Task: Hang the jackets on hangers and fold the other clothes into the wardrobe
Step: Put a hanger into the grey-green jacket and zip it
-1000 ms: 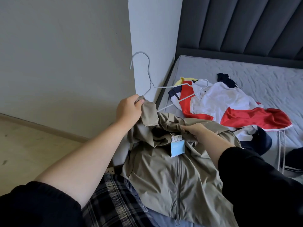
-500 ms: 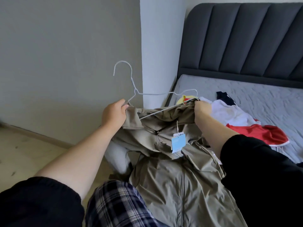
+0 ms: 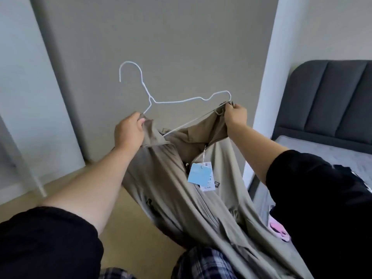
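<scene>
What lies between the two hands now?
Head view: the white wire hanger spans from the left hand to the right hand, its lower bar crossing the open collar of the khaki jacket, which sags beneath.

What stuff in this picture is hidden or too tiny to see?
Head view only:
Print on the blue tag: too small and blurred.
Left end of the hanger: hidden by the left hand and jacket collar.
Jacket's bottom: cut off by the lower edge.
Pink thing: mostly behind the right sleeve.

jacket (image 3: 181, 178): lifted off bed (image 3: 322, 152), now held high | right hand (image 3: 235, 115): collar → far end of hanger (image 3: 181, 101)
</scene>
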